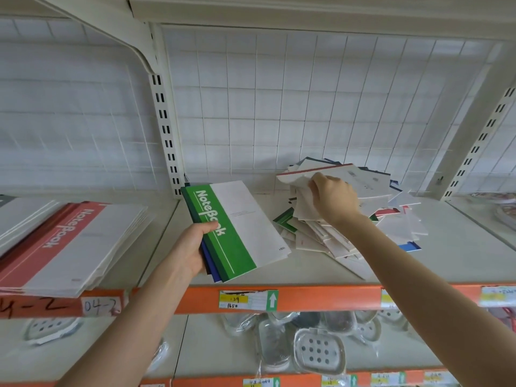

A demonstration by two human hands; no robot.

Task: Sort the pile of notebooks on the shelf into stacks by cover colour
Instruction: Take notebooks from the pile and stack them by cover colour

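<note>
1. head view, far left: red stack (69,241) lies sorted on the shelf (307,272).
2. left hand (190,247) grips green notebook (237,233), long axis running away from it.
3. right hand (335,199), nearer the pile (396,227), pinches a top notebook (363,180), probably red-spined.

light: bright, even — shadows: soft | edges: bowed, slightly blurred

Left hand (192,248), right hand (335,199), both curled.
</note>
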